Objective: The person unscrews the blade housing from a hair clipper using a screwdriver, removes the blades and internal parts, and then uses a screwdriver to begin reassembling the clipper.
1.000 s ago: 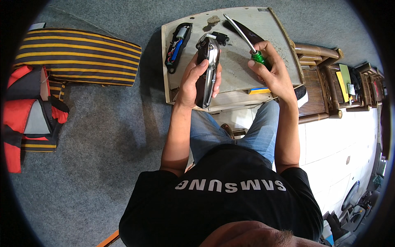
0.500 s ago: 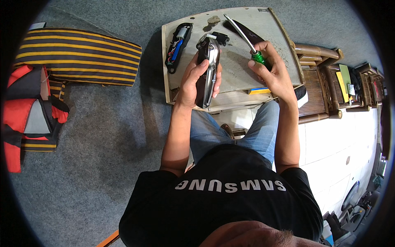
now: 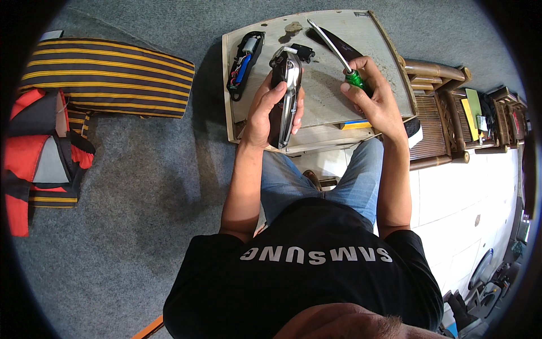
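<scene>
My left hand (image 3: 265, 107) is wrapped round a black and silver hair clipper (image 3: 287, 93), held upright over the near edge of a small pale table (image 3: 322, 107). In my right hand (image 3: 375, 101) is a screwdriver (image 3: 354, 78) with a green handle, its metal shaft slanting up and left, apart from the clipper. An opened black clipper housing (image 3: 245, 65) lies at the table's left, showing a motor, a blue battery and wires. Just beyond the held clipper is a small black part (image 3: 302, 52). A dark, smooth cover-like piece (image 3: 337, 42) lies partly behind the screwdriver shaft.
Dark crumbs and a brown stain (image 3: 293, 27) mark the tabletop. A yellow and blue object (image 3: 355, 124) sits at the table's near edge. Bamboo furniture (image 3: 432, 116) stands to the right. On the left, a striped cushion (image 3: 113, 76) and red-black fabric (image 3: 42, 147) lie on grey carpet.
</scene>
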Motion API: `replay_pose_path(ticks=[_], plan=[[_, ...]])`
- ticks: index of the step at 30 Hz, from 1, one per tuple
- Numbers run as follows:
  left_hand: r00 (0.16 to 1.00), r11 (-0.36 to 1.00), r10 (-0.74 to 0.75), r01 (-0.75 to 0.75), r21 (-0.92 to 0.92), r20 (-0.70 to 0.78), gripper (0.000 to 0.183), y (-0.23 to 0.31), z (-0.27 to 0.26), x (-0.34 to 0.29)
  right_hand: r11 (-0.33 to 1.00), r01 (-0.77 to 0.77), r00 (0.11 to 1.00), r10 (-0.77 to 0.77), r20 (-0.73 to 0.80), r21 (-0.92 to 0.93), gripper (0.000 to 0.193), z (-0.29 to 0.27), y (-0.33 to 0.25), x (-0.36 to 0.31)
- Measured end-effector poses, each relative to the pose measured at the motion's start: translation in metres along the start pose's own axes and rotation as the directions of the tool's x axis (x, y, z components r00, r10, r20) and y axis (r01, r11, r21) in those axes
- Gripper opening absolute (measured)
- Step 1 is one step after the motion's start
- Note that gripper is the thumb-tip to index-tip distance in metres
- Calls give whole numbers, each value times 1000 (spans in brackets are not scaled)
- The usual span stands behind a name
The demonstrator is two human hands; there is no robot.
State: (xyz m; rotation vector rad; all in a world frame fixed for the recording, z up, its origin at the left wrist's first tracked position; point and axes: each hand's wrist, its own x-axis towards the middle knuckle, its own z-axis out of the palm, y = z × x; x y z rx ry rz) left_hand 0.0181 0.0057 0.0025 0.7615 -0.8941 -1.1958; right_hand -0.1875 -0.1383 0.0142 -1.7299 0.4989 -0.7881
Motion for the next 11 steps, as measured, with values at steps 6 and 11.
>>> replay_pose_path(ticks=[6, 11], plan=[[1000, 1000, -2, 2, -12, 3, 64, -1, -1, 0, 1000, -7, 1000, 7, -1, -5, 29, 0, -2, 0], [1000, 1000, -7, 7, -16, 10, 64, -1, -2, 0, 1000, -5, 1000, 5, -3, -9, 30, 0, -2, 0]])
